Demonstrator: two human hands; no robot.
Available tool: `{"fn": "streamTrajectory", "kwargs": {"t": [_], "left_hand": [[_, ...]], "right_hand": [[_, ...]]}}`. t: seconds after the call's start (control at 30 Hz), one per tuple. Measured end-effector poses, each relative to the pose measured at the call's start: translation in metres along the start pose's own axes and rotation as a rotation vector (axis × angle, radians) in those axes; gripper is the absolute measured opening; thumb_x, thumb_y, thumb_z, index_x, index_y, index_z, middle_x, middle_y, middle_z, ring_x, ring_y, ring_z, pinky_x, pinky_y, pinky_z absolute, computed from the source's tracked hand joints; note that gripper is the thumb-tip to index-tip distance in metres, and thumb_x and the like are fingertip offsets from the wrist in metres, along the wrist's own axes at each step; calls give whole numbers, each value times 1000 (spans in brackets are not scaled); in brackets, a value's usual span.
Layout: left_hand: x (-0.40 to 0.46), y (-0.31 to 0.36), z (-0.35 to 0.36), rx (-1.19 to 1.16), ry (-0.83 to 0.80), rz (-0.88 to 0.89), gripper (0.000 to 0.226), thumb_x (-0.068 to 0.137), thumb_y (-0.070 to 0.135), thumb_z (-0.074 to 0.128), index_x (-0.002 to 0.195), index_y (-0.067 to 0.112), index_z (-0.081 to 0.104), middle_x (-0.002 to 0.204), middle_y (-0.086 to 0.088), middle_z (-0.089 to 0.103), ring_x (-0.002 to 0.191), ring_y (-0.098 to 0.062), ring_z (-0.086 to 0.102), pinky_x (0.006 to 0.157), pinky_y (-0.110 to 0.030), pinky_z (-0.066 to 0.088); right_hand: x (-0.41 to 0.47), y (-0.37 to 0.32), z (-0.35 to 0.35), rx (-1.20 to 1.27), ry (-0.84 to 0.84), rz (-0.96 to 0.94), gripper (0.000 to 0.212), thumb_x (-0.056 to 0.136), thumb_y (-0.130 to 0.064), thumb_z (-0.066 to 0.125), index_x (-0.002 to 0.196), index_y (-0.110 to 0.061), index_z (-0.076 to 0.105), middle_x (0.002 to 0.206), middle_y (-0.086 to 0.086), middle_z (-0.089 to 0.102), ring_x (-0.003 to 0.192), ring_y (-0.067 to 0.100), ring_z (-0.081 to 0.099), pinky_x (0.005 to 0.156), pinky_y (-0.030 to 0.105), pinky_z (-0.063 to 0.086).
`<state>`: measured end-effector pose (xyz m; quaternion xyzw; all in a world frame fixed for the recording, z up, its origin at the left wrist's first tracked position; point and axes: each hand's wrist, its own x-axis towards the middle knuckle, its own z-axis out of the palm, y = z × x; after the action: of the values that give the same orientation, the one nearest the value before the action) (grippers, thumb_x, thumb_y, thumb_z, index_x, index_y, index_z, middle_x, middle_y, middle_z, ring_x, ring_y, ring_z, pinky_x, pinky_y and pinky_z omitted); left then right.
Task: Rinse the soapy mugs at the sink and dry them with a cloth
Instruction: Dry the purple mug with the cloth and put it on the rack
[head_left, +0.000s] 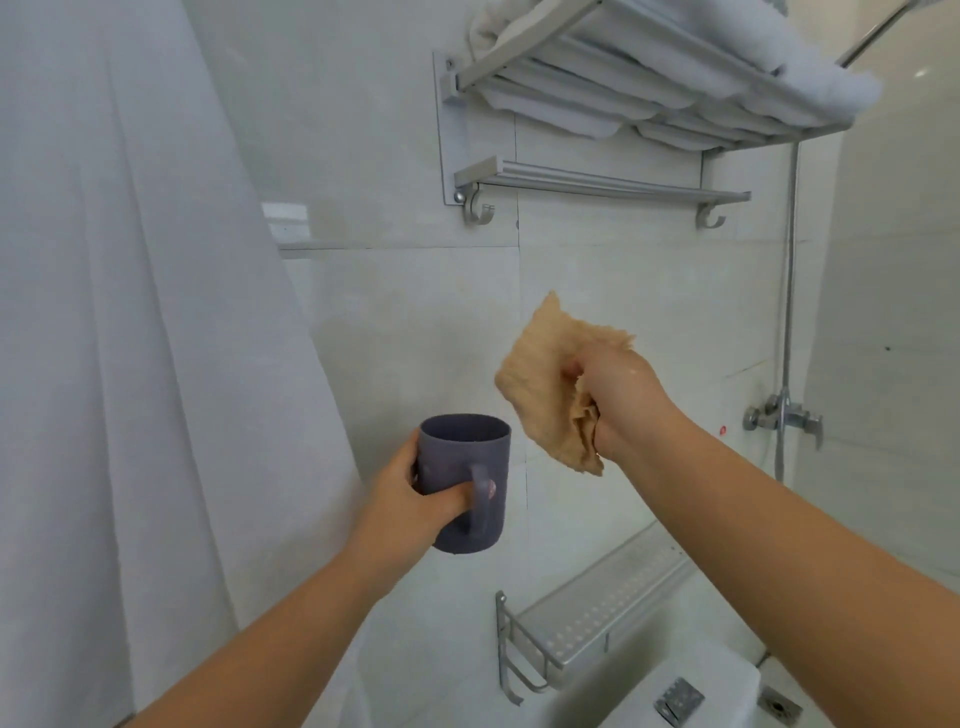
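Mugs in view number just one: a single purple-grey mug, held in the air before the tiled wall, left of centre and low, upright with its long axis near vertical, open mouth up and handle turned toward the camera. Going by size among the rest: one white curtain fills the left side; one metal towel rack is fixed high on the wall with folded white towels on its top shelf, their count hard to tell; one perforated metal shelf sits low on the wall; one tan cloth hangs crumpled in the air, up and to the right of the mug and apart from it; one shower valve sits at far right with its pipe rising above. Two bare hands show. The left hand grips the mug, fingers curled through the handle. The right hand clutches the cloth, bunched in its closed fingers.
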<state>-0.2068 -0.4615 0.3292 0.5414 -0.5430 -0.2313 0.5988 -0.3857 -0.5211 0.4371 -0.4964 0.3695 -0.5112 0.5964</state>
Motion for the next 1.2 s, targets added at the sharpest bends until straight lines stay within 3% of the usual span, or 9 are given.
{"fn": "streamTrajectory", "kwargs": {"t": [0.13, 0.2, 0.27, 0.33, 0.4, 0.53, 0.83, 1.1, 1.2], "left_hand": [[3, -6, 10, -158, -36, -64, 45, 77, 11, 79, 112, 31, 60, 101, 10, 73, 93, -7, 69, 68, -19, 54], [6, -11, 15, -199, -57, -93, 47, 75, 13, 82, 114, 29, 61, 102, 8, 73, 95, -10, 69, 69, -21, 54], [12, -17, 22, -243, -62, -125, 49, 72, 16, 85, 112, 29, 61, 99, 9, 74, 94, -10, 69, 71, -23, 54], [18, -23, 30, -273, -67, -143, 44, 73, 13, 83, 108, 28, 61, 96, 11, 72, 88, -6, 68, 67, -20, 53], [24, -33, 39, -293, -90, -170, 49, 67, 14, 88, 109, 23, 63, 100, 6, 73, 91, -11, 69, 66, -20, 53], [35, -57, 62, -253, -121, -202, 76, 49, 29, 88, 118, 15, 61, 111, -3, 70, 101, -20, 67, 73, -29, 54], [57, -129, 123, 13, -73, -215, 51, 61, 21, 87, 104, 31, 60, 102, 9, 69, 97, -10, 65, 85, -37, 56], [45, -182, 141, 123, -54, -327, 51, 61, 12, 85, 103, 34, 64, 95, 22, 72, 94, 3, 66, 86, -33, 57], [38, -192, 139, 154, -54, -385, 64, 53, 23, 86, 113, 31, 64, 107, 11, 72, 103, -8, 66, 91, -36, 55]], "right_hand": [[13, 11, -11, -150, 97, -169, 39, 98, -33, 45, 63, -17, 41, 42, -3, 39, 34, 10, 38, 38, 16, 29], [18, 29, -14, -225, 65, -229, 28, 90, -41, 57, 78, -17, 48, 56, -2, 47, 43, 10, 44, 41, 18, 32], [22, 48, -20, -261, 30, -197, 34, 82, -40, 67, 100, -17, 50, 72, 0, 55, 54, 14, 52, 43, 21, 41], [21, 64, -24, -334, 4, -157, 26, 87, -31, 65, 103, -14, 56, 81, 3, 60, 67, 18, 57, 55, 28, 50], [19, 77, -29, -427, -36, -104, 20, 89, -30, 62, 90, -10, 63, 77, 4, 62, 70, 18, 56, 66, 32, 48], [29, 99, -43, -512, -23, 0, 33, 87, -43, 64, 90, -10, 70, 75, 1, 66, 66, 13, 59, 61, 24, 49], [103, 161, -102, -554, -168, 208, 34, 88, -46, 61, 92, -13, 68, 82, 4, 69, 72, 17, 64, 66, 27, 52], [158, 235, -122, -635, -349, 320, 25, 85, -41, 60, 86, -16, 65, 82, 6, 68, 75, 21, 61, 71, 32, 49], [162, 250, -121, -655, -404, 327, 24, 84, -38, 59, 81, -15, 66, 79, 7, 66, 72, 20, 59, 68, 31, 47]]}}
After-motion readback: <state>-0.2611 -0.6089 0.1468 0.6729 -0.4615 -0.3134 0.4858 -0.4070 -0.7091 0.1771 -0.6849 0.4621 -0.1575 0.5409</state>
